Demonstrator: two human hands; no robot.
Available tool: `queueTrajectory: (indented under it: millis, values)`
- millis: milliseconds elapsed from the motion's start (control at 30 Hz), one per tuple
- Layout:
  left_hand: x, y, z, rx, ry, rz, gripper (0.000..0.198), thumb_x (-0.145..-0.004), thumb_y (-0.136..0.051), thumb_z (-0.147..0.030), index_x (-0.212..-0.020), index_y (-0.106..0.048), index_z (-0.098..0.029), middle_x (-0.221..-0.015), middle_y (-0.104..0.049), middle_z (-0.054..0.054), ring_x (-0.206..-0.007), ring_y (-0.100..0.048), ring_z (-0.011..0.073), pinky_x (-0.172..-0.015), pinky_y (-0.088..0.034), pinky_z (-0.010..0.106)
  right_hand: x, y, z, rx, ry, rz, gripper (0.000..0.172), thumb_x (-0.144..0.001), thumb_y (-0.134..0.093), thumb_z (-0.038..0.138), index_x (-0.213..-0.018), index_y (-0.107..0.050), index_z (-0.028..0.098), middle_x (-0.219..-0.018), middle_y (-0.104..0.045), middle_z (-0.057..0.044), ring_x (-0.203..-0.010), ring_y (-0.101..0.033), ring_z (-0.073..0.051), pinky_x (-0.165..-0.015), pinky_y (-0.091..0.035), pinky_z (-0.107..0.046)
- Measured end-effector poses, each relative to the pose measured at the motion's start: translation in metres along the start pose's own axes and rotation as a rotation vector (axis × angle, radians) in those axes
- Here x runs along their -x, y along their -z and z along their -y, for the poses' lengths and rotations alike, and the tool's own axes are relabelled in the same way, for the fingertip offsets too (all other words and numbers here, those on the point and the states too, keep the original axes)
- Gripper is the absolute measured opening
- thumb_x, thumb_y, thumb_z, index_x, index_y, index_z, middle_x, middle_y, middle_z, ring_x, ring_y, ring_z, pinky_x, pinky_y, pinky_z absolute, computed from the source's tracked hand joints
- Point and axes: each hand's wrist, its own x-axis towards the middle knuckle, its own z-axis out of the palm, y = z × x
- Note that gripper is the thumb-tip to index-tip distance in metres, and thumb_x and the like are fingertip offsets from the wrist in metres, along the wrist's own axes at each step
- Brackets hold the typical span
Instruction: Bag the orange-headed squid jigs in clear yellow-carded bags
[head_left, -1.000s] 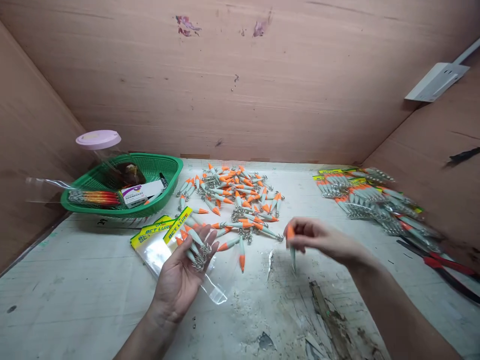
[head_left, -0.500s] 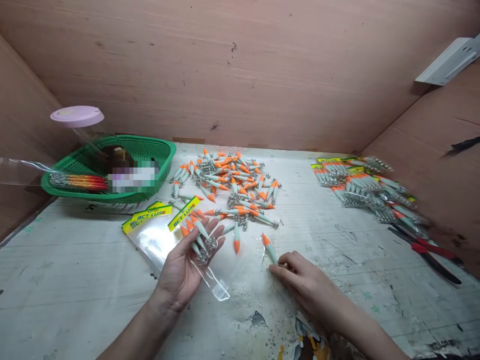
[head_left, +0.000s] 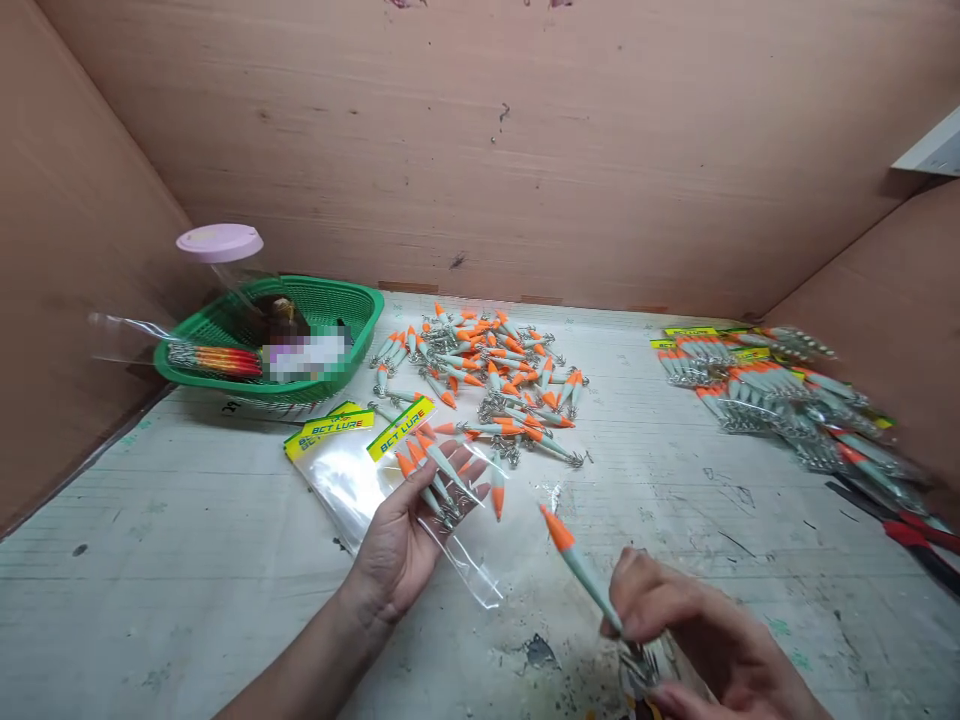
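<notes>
My left hand (head_left: 401, 545) lies palm up and cradles a few orange-tipped pale lures (head_left: 435, 478) over a clear bag (head_left: 450, 540) with a yellow BCT LURE header. My right hand (head_left: 697, 640), low at the right, pinches one lure (head_left: 579, 565) near its hooked end, its orange tip pointing up and left. A loose pile of the same lures (head_left: 487, 380) lies just beyond both hands.
Empty yellow-headed bags (head_left: 334, 440) lie left of my left hand. A green basket (head_left: 330, 385) with a pink-lidded jar (head_left: 220, 245) sits at the far left. Packed lure bags (head_left: 780, 395) and red-handled pliers (head_left: 911, 530) lie at the right. Board walls close three sides.
My right hand went down to the table with the lure, then drew back toward me holding it by the hook end. My left hand kept its lures.
</notes>
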Motion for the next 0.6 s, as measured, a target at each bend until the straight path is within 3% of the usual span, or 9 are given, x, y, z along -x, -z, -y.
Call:
queueTrajectory:
  millis: [100, 167, 300, 400, 533, 600]
  values:
    - [0.002, 0.001, 0.001, 0.003, 0.033, 0.038, 0.023, -0.088, -0.052, -0.014, -0.106, -0.063, -0.007, -0.104, -0.071, 0.015, -0.093, -0.069, 0.0279, -0.079, -0.06, 0.041, -0.019, -0.003, 0.021, 0.18, 0.025, 0.174, 0.016, -0.088, -0.054, 0.016, -0.102, -0.054, 0.024, -0.085, -0.063, -0.005, -0.079, -0.06, -0.017, -0.072, -0.053, -0.03]
    - [0.002, 0.001, 0.002, 0.003, 0.049, 0.06, 0.023, -0.087, -0.053, -0.015, -0.106, -0.063, -0.008, -0.103, -0.072, 0.014, -0.092, -0.069, 0.0272, -0.082, -0.059, 0.042, -0.03, -0.01, 0.025, 0.365, 0.07, 0.196, 0.021, -0.085, -0.053, 0.008, -0.1, -0.056, 0.022, -0.083, -0.063, -0.005, -0.079, -0.059, -0.017, -0.07, -0.052, -0.028]
    - [0.004, 0.002, 0.006, -0.019, 0.068, 0.082, 0.025, -0.085, -0.055, -0.014, -0.108, -0.063, -0.007, -0.099, -0.072, 0.014, -0.093, -0.069, 0.0263, -0.089, -0.055, 0.041, -0.044, -0.027, 0.011, 0.7, 0.237, 0.06, 0.025, -0.083, -0.047, 0.004, -0.101, -0.06, 0.016, -0.08, -0.064, -0.007, -0.071, -0.056, -0.017, -0.061, -0.049, -0.028]
    - [0.004, 0.003, 0.01, -0.018, 0.067, 0.102, 0.028, -0.083, -0.055, -0.01, -0.11, -0.062, -0.007, -0.093, -0.073, 0.014, -0.093, -0.069, 0.0255, -0.091, -0.053, 0.04, -0.049, -0.036, 0.0, 0.882, 0.325, -0.04, 0.028, -0.086, -0.044, 0.005, -0.108, -0.059, 0.01, -0.092, -0.068, -0.012, -0.078, -0.057, -0.019, -0.07, -0.05, -0.034]
    - [0.004, 0.006, 0.014, 0.043, 0.069, 0.176, 0.035, -0.082, -0.058, -0.013, -0.116, -0.059, -0.008, -0.096, -0.073, 0.014, -0.093, -0.069, 0.0279, -0.091, -0.052, 0.043, -0.053, -0.041, 0.002, 0.981, 0.342, -0.165, 0.027, -0.09, -0.039, 0.006, -0.104, -0.061, 0.009, -0.112, -0.064, -0.018, -0.094, -0.056, -0.025, -0.077, -0.05, -0.038]
    - [0.005, 0.007, 0.014, 0.063, 0.077, 0.176, 0.039, -0.082, -0.06, -0.016, -0.121, -0.056, -0.009, -0.095, -0.073, 0.014, -0.091, -0.069, 0.029, -0.09, -0.052, 0.046, -0.052, -0.041, 0.004, 0.992, 0.345, -0.198, 0.029, -0.09, -0.038, 0.005, -0.105, -0.062, 0.011, -0.109, -0.063, -0.018, -0.093, -0.056, -0.024, -0.075, -0.05, -0.036]
